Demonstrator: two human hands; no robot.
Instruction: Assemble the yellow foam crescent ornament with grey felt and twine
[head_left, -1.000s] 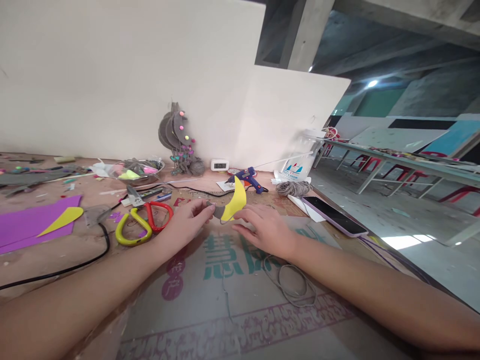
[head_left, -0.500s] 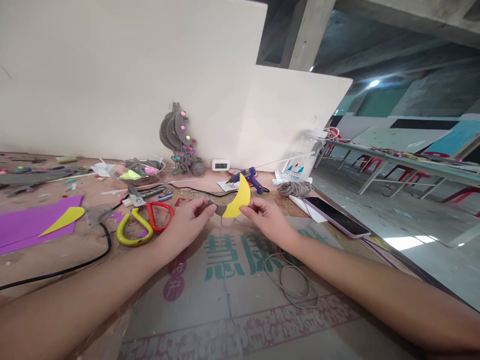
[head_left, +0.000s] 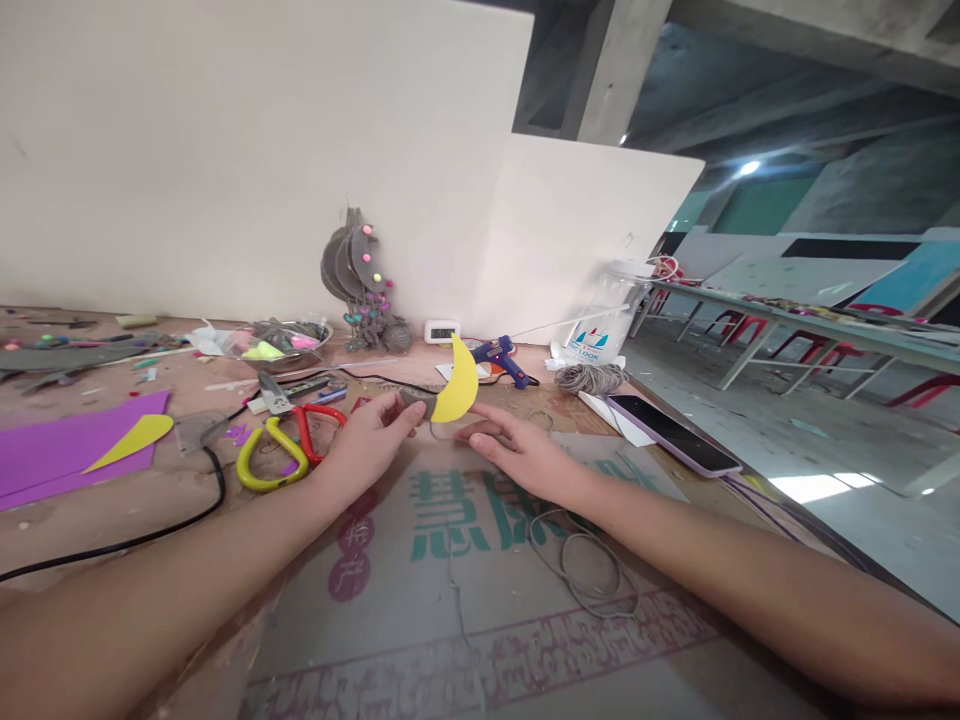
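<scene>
My left hand (head_left: 384, 428) pinches the grey end of a crescent-shaped piece between thumb and fingers. The piece's yellow part (head_left: 459, 386) curves up to a point, and a thin cord hangs beneath it. Just right of the crescent, my right hand (head_left: 517, 448) has its fingers stretched out and its thumb apart, holding nothing. Its fingertips are close under the yellow edge; whether they touch it I cannot tell. Both hands hover over a sheet printed with green characters (head_left: 450, 515). Loops of grey cord (head_left: 589, 580) lie below my right forearm.
Scissors (head_left: 271, 458) with yellow and red handles lie left of my left hand. Beyond the hands are a blue glue gun (head_left: 510, 362), a small digital clock (head_left: 442, 331) and a coil of grey cord (head_left: 589, 378). A phone (head_left: 671, 435) rests at the right edge. Purple sheets (head_left: 60, 450) lie far left.
My right hand has let go of the yellow part and its fingers have opened. The crescent has shifted slightly left in my left hand.
</scene>
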